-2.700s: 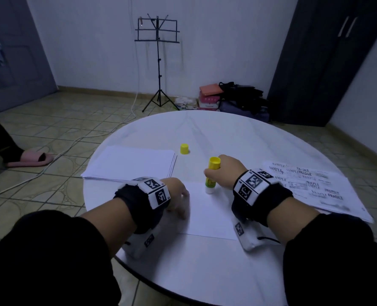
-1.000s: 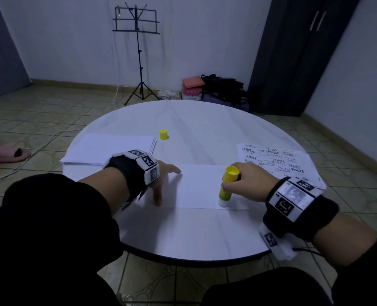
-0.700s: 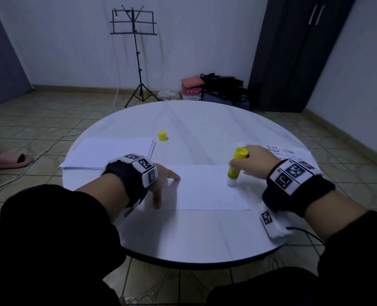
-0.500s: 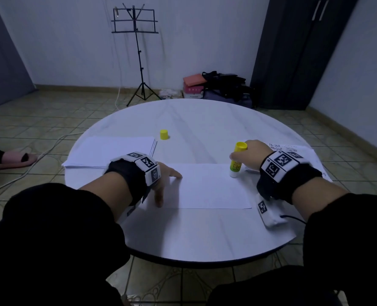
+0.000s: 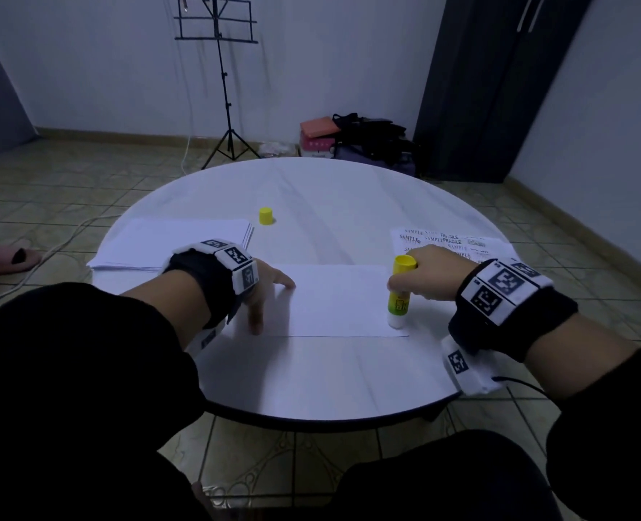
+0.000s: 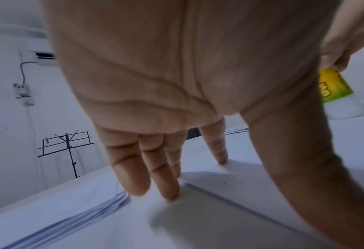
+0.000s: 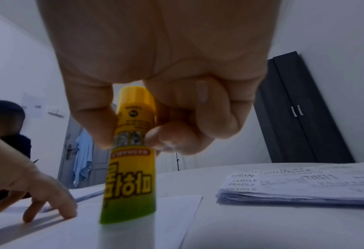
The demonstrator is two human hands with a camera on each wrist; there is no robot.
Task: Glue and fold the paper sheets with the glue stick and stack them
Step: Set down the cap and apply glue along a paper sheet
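Note:
A blank white sheet [image 5: 337,298] lies flat on the round white table [image 5: 311,377] in front of me. My left hand [image 5: 270,295] presses its left end with spread straight fingers [image 6: 166,182]. My right hand [image 5: 424,274] grips a yellow-green glue stick [image 5: 399,291] upright, its white tip down on the sheet's near right corner. From the right wrist, thumb and fingers pinch the glue stick [image 7: 132,160] around its upper half. The sheet [image 7: 134,224] shows under the tip.
A stack of blank sheets [image 5: 176,242] lies at the table's left. A stack of printed folded sheets [image 5: 457,244] lies at the right, just behind my right hand. The yellow glue cap [image 5: 265,215] stands mid-table. A music stand [image 5: 221,77] and bags sit beyond.
My right hand has drawn the glue stick along the sheet's right edge, from the far corner back toward the near corner. The left hand has stayed pressed on the sheet.

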